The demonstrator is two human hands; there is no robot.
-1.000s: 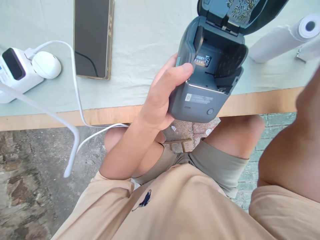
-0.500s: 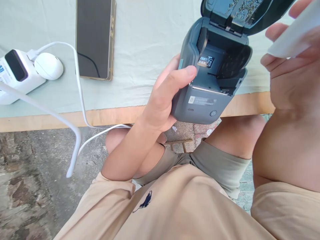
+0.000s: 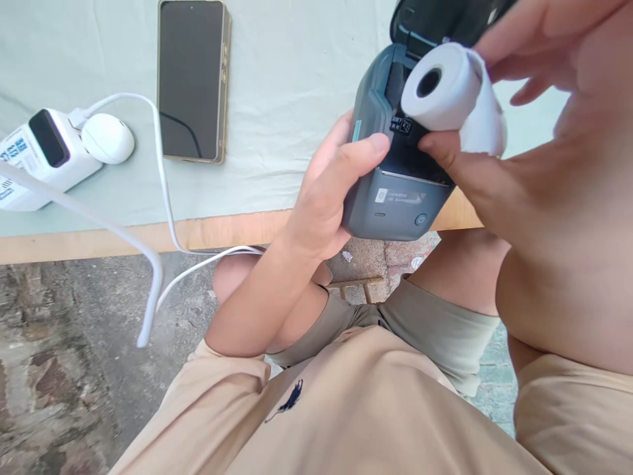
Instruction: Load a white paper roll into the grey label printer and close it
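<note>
A dark grey portable label printer (image 3: pixel 395 204) is held above the table's front edge, its black lid (image 3: pixel 435 26) flipped up. My left hand (image 3: pixel 326 178) wraps around the printer's left side, thumb on the rim of the paper bay. Over the bay, a white paper roll (image 3: pixel 440 86) with a dark core is pinched by my right hand (image 3: pixel 524 112); a loose flap of its paper curls at the right. The roll and my right hand cover much of the bay, so I cannot tell whether the roll touches the inside.
A phone (image 3: pixel 192 79) lies on the pale green tablecloth (image 3: pixel 277 86). To its left sits a white power block (image 3: pixel 49 158) with a plugged-in white charger (image 3: pixel 107 138). A white cable (image 3: pixel 163 171) runs over the wooden table edge (image 3: pixel 237 227) towards my legs.
My right hand has brought the paper roll leftwards from the right edge to over the printer's bay. My left hand still holds the printer. The view has shifted slightly.
</note>
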